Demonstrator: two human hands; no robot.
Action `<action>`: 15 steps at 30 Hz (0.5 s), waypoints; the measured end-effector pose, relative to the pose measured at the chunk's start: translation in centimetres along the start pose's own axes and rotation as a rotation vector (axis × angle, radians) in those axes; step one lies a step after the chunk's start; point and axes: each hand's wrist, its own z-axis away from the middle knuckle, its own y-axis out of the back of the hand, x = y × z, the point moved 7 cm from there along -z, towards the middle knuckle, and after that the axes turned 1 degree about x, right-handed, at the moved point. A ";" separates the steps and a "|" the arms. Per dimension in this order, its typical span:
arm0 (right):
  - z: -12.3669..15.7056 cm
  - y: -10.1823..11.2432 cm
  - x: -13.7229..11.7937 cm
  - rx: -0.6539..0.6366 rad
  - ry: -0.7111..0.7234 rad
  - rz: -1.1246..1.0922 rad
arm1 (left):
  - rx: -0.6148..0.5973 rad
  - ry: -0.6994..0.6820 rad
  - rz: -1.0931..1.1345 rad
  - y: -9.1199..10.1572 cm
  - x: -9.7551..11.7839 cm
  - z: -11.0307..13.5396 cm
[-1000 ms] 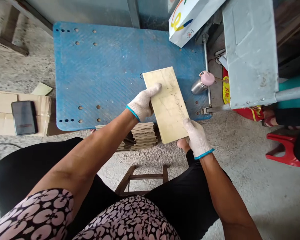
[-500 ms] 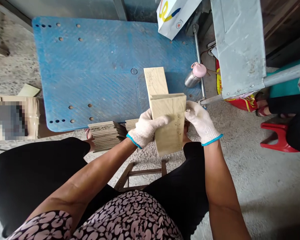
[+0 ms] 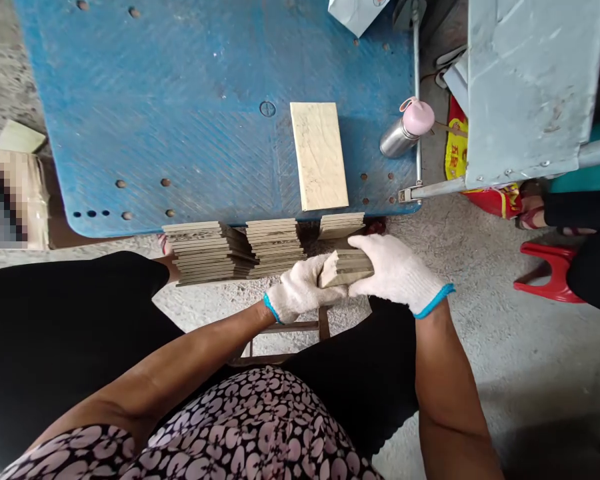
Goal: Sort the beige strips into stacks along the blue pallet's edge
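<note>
Both my hands wear white knit gloves with blue cuffs. My left hand [image 3: 300,293] and my right hand [image 3: 395,270] are closed on the two ends of a small bundle of thin tiles [image 3: 347,267], held low over the concrete floor between my knees. Just beyond them, stacks of tiles [image 3: 230,250] stand on edge in a row against the front of a blue platform [image 3: 180,113]. One pale rectangular tile [image 3: 319,155] lies flat on the platform near its front edge.
A metal bottle with a pink cap [image 3: 405,130] lies at the platform's right edge by a grey metal machine housing [image 3: 523,87]. A cardboard box [image 3: 10,197] sits left. Another person's dark clothing and a red stool [image 3: 550,273] are at the right. A wooden stool frame [image 3: 285,333] is under me.
The tiles I held up in both hands have come down. One tile now lies flat on the blue platform, and both hands have dropped to a bundle at the stacks.
</note>
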 end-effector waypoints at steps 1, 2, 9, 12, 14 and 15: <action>0.0 -0.8 -0.2 -0.067 -0.011 0.023 | -0.023 -0.020 -0.017 -0.3 -0.2 0.3; 0.1 -1.7 -0.3 -0.131 -0.018 0.024 | -0.038 -0.037 -0.040 -0.5 -0.4 0.6; 0.7 -5.8 -1.1 -0.301 0.037 0.188 | -0.132 0.013 -0.092 -2.0 -3.3 2.4; 1.0 -6.6 -1.6 -0.309 0.057 0.270 | -0.096 -0.029 -0.150 -2.1 -4.3 2.1; 1.0 -6.8 -1.5 -0.311 0.042 0.332 | -0.102 -0.098 -0.188 -2.4 -4.3 1.5; 0.8 -6.8 -1.4 -0.308 0.029 0.369 | -0.102 -0.120 -0.217 -2.5 -4.3 1.2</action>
